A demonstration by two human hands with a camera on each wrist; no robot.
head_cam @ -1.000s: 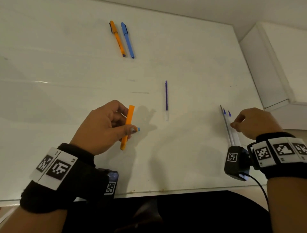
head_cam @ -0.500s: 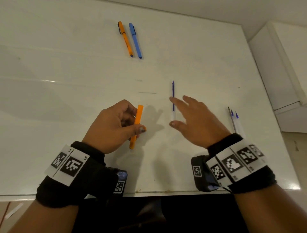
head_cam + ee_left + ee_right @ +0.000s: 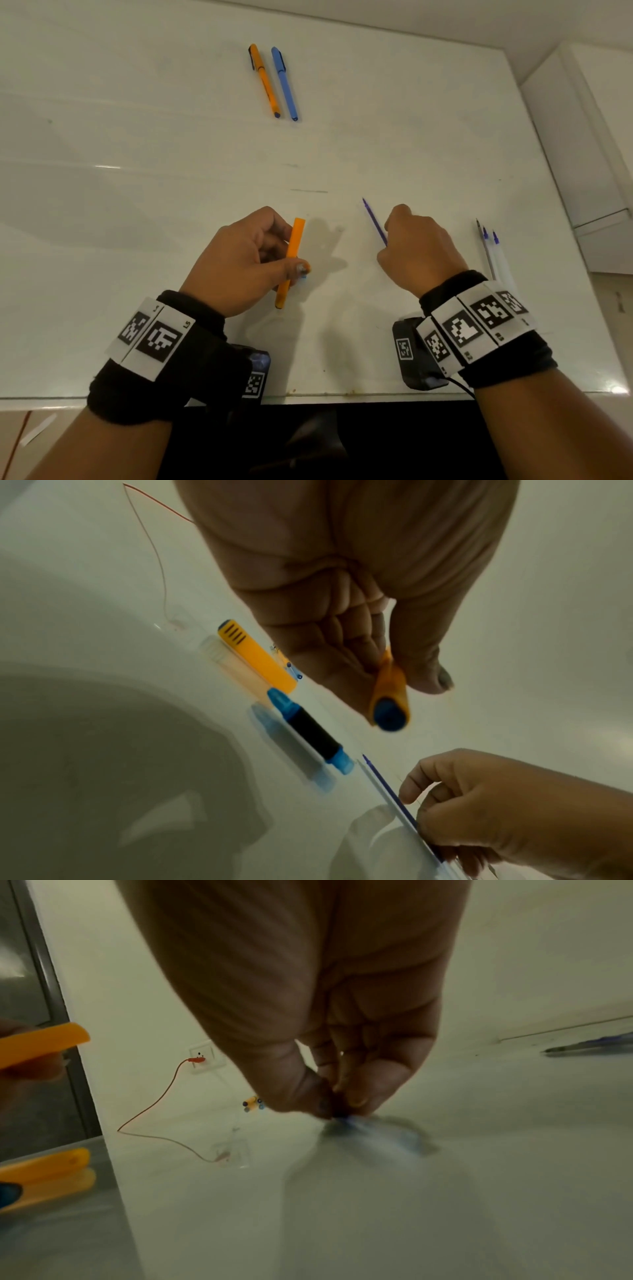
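Note:
My left hand (image 3: 289,255) grips an orange pen barrel (image 3: 297,233) between thumb and fingers, held upright-tilted over the white table (image 3: 137,205). In the left wrist view the orange barrel (image 3: 390,696) shows a blue plug at its near end. My right hand (image 3: 385,243) pinches a thin blue refill (image 3: 373,219) whose tip points away and to the left. The left wrist view shows the right hand (image 3: 411,791) holding that refill (image 3: 383,777) just above the table. In the right wrist view the fingertips (image 3: 322,1104) meet and the refill there is blurred.
An orange pen (image 3: 263,80) and a blue pen (image 3: 284,84) lie side by side at the far middle. Three more refills (image 3: 491,253) lie at the right. An orange cap (image 3: 253,656) and a blue-and-black pen part (image 3: 308,729) lie under my left hand.
My right hand left the refills at the right, crossed to the middle and took hold of the single blue refill, which now points left. The left hand kept its hold on the orange barrel.

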